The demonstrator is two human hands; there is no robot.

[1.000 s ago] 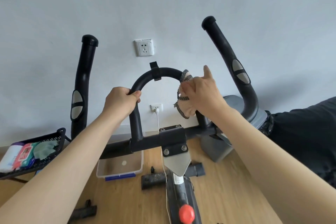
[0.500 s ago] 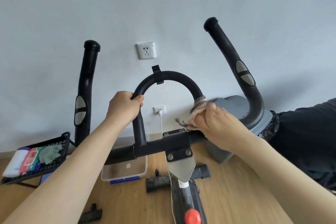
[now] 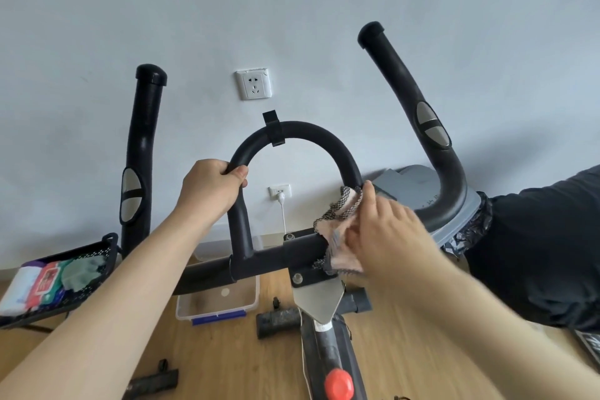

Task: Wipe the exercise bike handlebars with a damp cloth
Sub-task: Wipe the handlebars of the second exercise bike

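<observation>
The right hand (image 3: 386,230), gripping the damp cloth (image 3: 341,237) under its fingers, had slid down the loop handlebar (image 3: 305,131) to its crossbar (image 3: 279,258) joint, while the left hand (image 3: 211,191) stayed clenched on the loop.

**Person: arms and hands**

Two arms enter from the lower edge. Left forearm (image 3: 107,295) and right forearm (image 3: 470,318) are bare all the way to the frame edge. Left hand (image 3: 211,188) is bare, with a short thumbnail (image 3: 242,173). Right hand (image 3: 386,230) is bare and slightly blurred, so fine detail is lost. Dark fabric (image 3: 535,253) at far right (the person's clothing or not, cannot tell).
</observation>
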